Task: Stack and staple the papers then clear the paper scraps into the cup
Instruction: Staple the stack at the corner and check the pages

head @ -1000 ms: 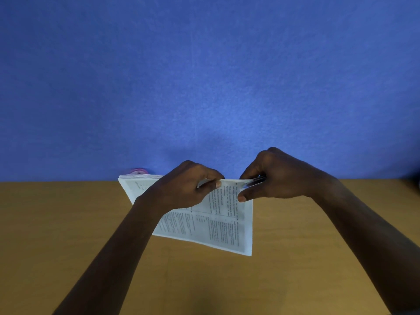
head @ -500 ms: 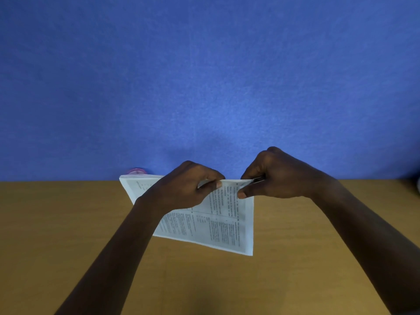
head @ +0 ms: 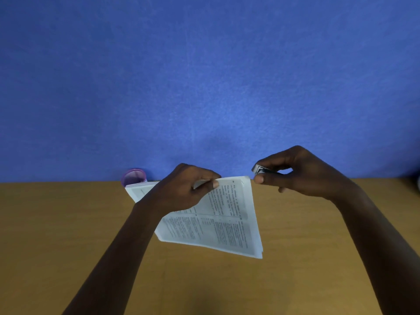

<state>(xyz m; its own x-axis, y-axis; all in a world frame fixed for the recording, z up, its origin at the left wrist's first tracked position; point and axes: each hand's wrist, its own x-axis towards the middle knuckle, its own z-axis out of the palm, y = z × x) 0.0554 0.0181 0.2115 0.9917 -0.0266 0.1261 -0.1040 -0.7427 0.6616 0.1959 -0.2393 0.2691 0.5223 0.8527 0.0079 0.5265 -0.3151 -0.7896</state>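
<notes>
A stack of printed white papers (head: 222, 226) hangs tilted above the wooden table (head: 68, 246). My left hand (head: 181, 189) pinches the stack at its top edge, thumb on the front sheet. My right hand (head: 300, 171) grips a small metal stapler (head: 261, 170), whose silver nose sits just off the stack's top right corner, a small gap apart. A purple cup (head: 134, 176) stands at the table's back edge by the blue wall, partly hidden behind the stack's left corner. No paper scraps are visible.
A blue wall (head: 204, 76) rises right behind the table's far edge. A dark object (head: 417, 180) shows at the right border, too cut off to identify.
My right hand has pulled the stapler off the stack's top right corner, moving right and slightly up. The left hand still holds the stack in the same place.
</notes>
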